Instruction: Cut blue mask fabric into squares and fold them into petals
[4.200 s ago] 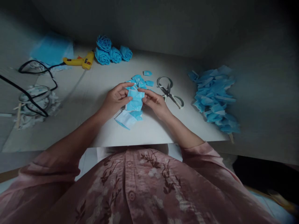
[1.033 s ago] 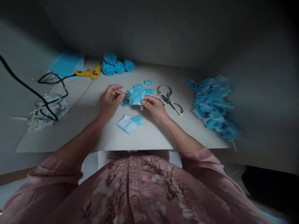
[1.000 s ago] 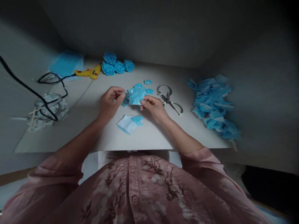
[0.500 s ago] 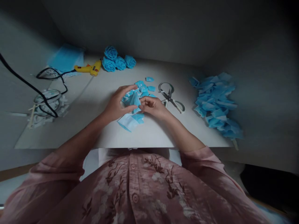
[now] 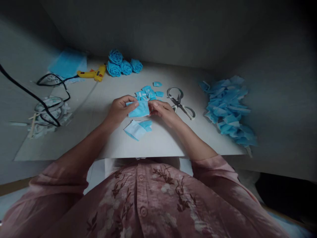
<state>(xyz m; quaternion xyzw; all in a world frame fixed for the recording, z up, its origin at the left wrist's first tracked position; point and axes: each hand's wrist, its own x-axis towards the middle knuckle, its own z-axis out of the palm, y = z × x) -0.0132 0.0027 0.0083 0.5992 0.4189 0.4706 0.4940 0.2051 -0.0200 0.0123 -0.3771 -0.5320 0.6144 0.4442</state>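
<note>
Between my hands, a flat piece of blue fabric is held just above the table. My left hand pinches its left end, thumb on top. At the right end, my right hand grips the edge with closed fingers. Behind the piece lie several small blue cut scraps, partly covered by it. Nearer to me rests a white and blue piece of fabric. Open-bladed scissors with pale handles lie right of my right hand.
Several blue rolled fabric roses stand at the back beside a yellow glue gun with a black cord. A heap of blue fabric pieces lies on the right. White scraps lie at left, below blue sheets.
The blue piece, crumpled or folded half a second ago, is now spread flat between both hands. My left hand has turned from a wide grasp to a pinch on its left end.
</note>
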